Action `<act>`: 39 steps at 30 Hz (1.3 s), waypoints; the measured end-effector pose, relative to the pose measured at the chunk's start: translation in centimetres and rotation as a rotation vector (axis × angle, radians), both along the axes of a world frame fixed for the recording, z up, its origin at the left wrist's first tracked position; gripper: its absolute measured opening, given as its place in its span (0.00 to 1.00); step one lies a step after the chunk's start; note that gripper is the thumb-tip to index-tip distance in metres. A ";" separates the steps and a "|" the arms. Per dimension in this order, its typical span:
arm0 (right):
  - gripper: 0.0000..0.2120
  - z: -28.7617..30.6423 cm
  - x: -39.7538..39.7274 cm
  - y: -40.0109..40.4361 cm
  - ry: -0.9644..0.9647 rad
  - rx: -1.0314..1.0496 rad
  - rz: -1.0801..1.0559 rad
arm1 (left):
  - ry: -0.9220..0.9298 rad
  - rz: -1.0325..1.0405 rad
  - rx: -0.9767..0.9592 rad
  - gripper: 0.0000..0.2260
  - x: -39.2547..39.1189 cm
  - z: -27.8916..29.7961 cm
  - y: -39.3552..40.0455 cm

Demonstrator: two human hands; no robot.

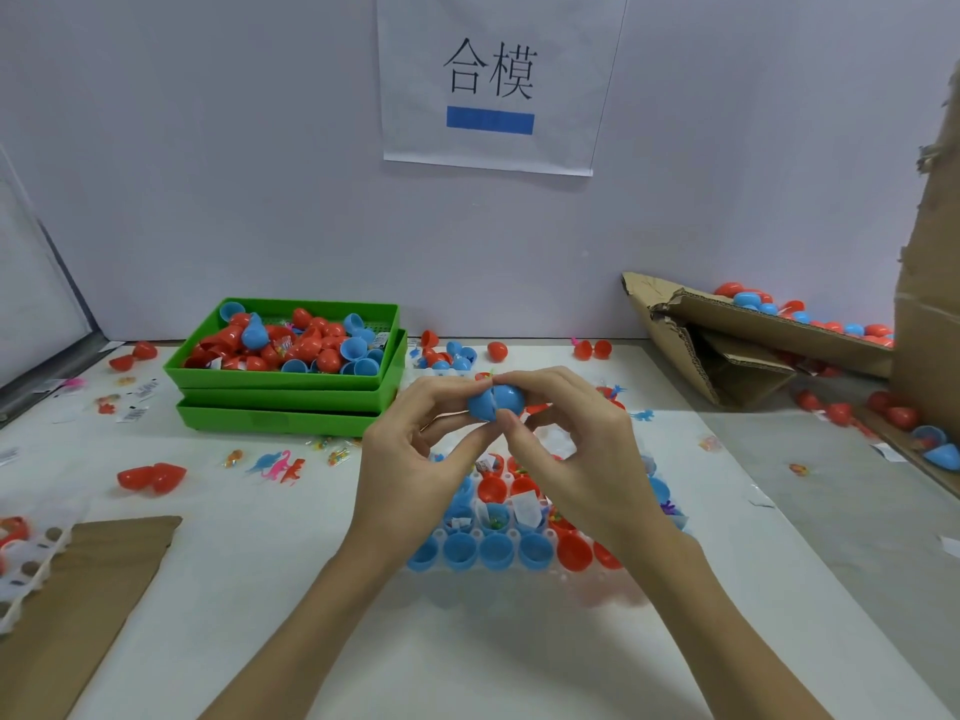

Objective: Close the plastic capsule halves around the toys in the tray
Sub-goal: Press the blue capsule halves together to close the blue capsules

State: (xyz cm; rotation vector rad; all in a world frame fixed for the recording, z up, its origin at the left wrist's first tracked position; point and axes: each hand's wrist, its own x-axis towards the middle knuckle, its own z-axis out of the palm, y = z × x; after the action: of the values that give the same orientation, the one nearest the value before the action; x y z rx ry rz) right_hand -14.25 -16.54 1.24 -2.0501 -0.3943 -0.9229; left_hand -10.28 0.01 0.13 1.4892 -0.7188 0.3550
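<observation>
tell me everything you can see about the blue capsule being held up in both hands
The blue capsule is a smooth, glossy plastic egg made of two halves, with a seam running roughly top to bottom between them. The halves meet closely, though whether they have fully snapped shut cannot be told. It is held in the air above the white tray of open cups, clear of the table. The left hand pinches its left half and the right hand pinches its right half, fingertips above, thumbs below. Its contents are hidden.
</observation>
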 end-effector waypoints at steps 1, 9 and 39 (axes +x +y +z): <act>0.13 0.0 0.0 0.1 0.025 0.067 0.030 | 0.032 -0.006 -0.014 0.17 0.0 0.1 0.0; 0.16 -0.1 0.0 0.8 0.125 0.259 0.090 | 0.045 -0.013 0.008 0.18 0.1 0.6 0.3; 0.14 -0.8 0.1 1.3 0.049 0.203 -0.023 | 0.009 -0.003 0.083 0.13 -0.1 0.5 0.2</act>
State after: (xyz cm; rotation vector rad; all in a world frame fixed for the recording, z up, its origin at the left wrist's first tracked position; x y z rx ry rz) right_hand -14.19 -15.29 0.47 -1.8912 -0.2408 -0.8868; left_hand -10.35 0.22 0.60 1.5669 -0.7358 0.3188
